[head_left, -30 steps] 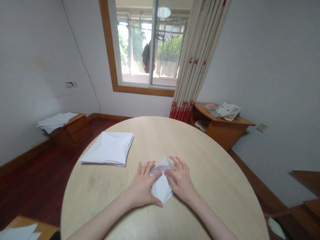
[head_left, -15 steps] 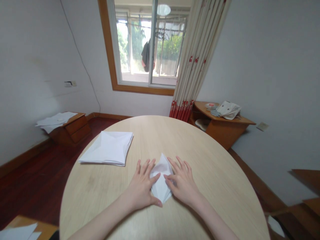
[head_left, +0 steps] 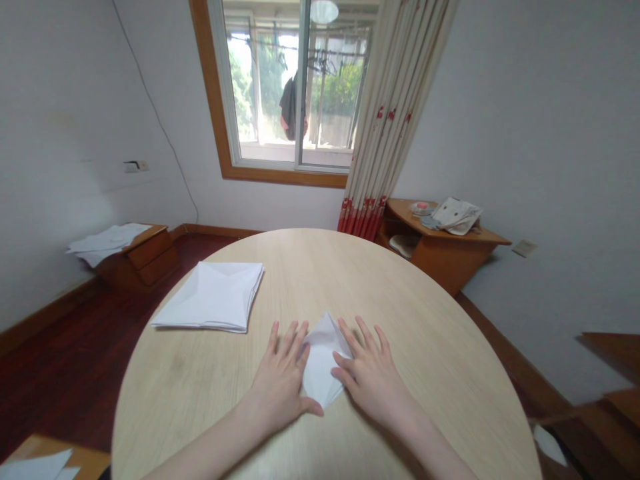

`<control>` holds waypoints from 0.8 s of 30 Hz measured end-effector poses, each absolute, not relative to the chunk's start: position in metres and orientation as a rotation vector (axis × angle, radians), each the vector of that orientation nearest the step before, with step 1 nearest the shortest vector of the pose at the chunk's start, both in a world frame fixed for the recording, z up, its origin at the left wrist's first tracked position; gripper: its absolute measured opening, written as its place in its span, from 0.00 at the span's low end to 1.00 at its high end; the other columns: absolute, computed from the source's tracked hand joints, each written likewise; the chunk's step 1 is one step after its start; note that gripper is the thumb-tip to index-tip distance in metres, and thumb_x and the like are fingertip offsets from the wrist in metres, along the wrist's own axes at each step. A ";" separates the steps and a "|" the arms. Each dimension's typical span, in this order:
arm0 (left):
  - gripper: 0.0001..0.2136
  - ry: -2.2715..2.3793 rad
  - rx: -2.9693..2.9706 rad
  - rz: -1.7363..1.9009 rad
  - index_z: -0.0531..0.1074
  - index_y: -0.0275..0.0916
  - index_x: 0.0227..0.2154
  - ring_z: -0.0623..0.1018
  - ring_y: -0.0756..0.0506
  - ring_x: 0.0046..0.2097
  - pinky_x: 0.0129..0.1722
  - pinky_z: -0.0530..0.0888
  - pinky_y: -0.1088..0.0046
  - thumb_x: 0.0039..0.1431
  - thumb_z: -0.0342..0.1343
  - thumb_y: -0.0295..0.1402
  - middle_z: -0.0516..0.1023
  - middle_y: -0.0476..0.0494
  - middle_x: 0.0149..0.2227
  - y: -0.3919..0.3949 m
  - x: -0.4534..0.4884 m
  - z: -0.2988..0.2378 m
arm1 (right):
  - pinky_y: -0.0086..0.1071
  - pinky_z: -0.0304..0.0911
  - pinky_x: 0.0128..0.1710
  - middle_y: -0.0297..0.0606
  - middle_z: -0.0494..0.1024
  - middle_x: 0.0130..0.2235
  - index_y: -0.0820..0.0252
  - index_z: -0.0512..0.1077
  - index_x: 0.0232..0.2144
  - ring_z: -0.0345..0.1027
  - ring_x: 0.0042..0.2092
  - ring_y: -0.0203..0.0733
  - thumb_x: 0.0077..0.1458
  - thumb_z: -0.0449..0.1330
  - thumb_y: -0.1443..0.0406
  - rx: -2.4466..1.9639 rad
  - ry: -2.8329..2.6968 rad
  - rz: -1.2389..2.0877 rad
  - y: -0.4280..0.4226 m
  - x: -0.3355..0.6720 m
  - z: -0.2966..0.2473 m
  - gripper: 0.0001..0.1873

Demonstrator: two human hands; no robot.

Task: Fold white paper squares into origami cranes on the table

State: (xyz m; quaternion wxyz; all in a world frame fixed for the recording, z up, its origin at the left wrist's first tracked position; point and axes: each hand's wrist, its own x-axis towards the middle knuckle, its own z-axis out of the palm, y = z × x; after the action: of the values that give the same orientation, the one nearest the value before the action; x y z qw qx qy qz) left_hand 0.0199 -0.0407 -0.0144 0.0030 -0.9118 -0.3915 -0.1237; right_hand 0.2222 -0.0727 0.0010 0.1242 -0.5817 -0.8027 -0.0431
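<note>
A folded piece of white paper (head_left: pixel 324 363), diamond-shaped with a point toward the far side, lies flat on the round wooden table (head_left: pixel 320 267). My left hand (head_left: pixel 283 373) rests along its left side, fingers spread, with the thumb at the paper's near corner. On the other side, my right hand (head_left: pixel 369 373) lies with its fingers apart, the thumb and a bent finger touching the paper's right edge. Neither hand grips the sheet. Part of each side edge is hidden under the fingers.
To the left on the table sits a stack of white paper sheets (head_left: pixel 213 297). Beyond the table are a small drawer cabinet (head_left: pixel 145 250) at left and a corner stand (head_left: pixel 445 250) with a bag (head_left: pixel 455 215) at right. A curtain (head_left: pixel 385 127) hangs beside the window.
My left index finger has drawn back from the paper's middle to its left edge. My right fingers have also shifted outward, showing more of the paper. The view has shifted slightly.
</note>
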 end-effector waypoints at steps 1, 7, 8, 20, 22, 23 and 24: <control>0.44 -1.233 -2.850 -0.392 0.68 0.34 0.54 0.50 0.27 0.67 0.63 0.42 0.39 0.43 0.54 0.66 0.51 0.27 0.66 -0.041 0.020 -0.014 | 0.67 0.41 0.59 0.42 0.58 0.65 0.52 0.79 0.38 0.42 0.66 0.65 0.56 0.61 0.63 -1.692 -2.328 -0.137 -0.073 0.223 0.000 0.09; 0.43 -1.242 -2.826 -0.414 0.70 0.33 0.50 0.49 0.27 0.67 0.63 0.43 0.39 0.43 0.51 0.68 0.51 0.25 0.66 -0.042 0.022 -0.014 | 0.68 0.43 0.58 0.43 0.61 0.63 0.55 0.80 0.34 0.45 0.65 0.66 0.55 0.60 0.63 -1.651 -2.322 -0.206 -0.073 0.227 -0.007 0.07; 0.43 -1.236 -2.828 -0.421 0.71 0.32 0.48 0.49 0.27 0.67 0.62 0.43 0.39 0.43 0.51 0.68 0.50 0.24 0.66 -0.042 0.022 -0.014 | 0.68 0.44 0.57 0.43 0.62 0.63 0.54 0.80 0.33 0.47 0.65 0.66 0.55 0.61 0.63 -1.646 -2.334 -0.226 -0.073 0.227 -0.008 0.07; 0.43 -1.248 -2.849 -0.425 0.70 0.34 0.46 0.56 0.26 0.64 0.63 0.41 0.40 0.41 0.51 0.69 0.60 0.24 0.62 -0.040 0.022 -0.009 | 0.61 0.47 0.57 0.42 0.77 0.43 0.55 0.77 0.34 0.63 0.52 0.57 0.57 0.58 0.66 -1.604 -2.353 -0.236 -0.073 0.226 0.006 0.06; 0.42 -1.253 -2.846 -0.422 0.71 0.34 0.44 0.60 0.26 0.62 0.63 0.41 0.40 0.40 0.51 0.69 0.64 0.24 0.59 -0.040 0.022 -0.007 | 0.59 0.48 0.57 0.40 0.77 0.39 0.55 0.76 0.34 0.65 0.48 0.54 0.58 0.57 0.67 -1.603 -2.355 -0.213 -0.072 0.226 0.007 0.07; 0.42 -1.258 -2.840 -0.421 0.71 0.35 0.43 0.62 0.27 0.61 0.63 0.41 0.40 0.39 0.52 0.69 0.66 0.26 0.57 -0.040 0.023 -0.006 | 0.58 0.49 0.56 0.40 0.77 0.38 0.55 0.75 0.34 0.66 0.47 0.53 0.58 0.56 0.68 -1.607 -2.357 -0.197 -0.071 0.226 0.007 0.07; 0.41 -1.263 -2.834 -0.417 0.71 0.35 0.43 0.64 0.27 0.59 0.63 0.42 0.41 0.38 0.53 0.69 0.69 0.27 0.55 -0.041 0.023 -0.006 | 0.57 0.50 0.56 0.41 0.77 0.38 0.56 0.75 0.35 0.66 0.46 0.52 0.58 0.56 0.69 -1.614 -2.364 -0.174 -0.070 0.226 0.008 0.08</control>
State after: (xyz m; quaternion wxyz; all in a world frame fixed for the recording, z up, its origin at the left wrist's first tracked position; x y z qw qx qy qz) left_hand 0.0231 -0.0406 -0.0056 0.0056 -0.9052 -0.4035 -0.1333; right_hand 0.2261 -0.0704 0.0077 0.1368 -0.5575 -0.8166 -0.0600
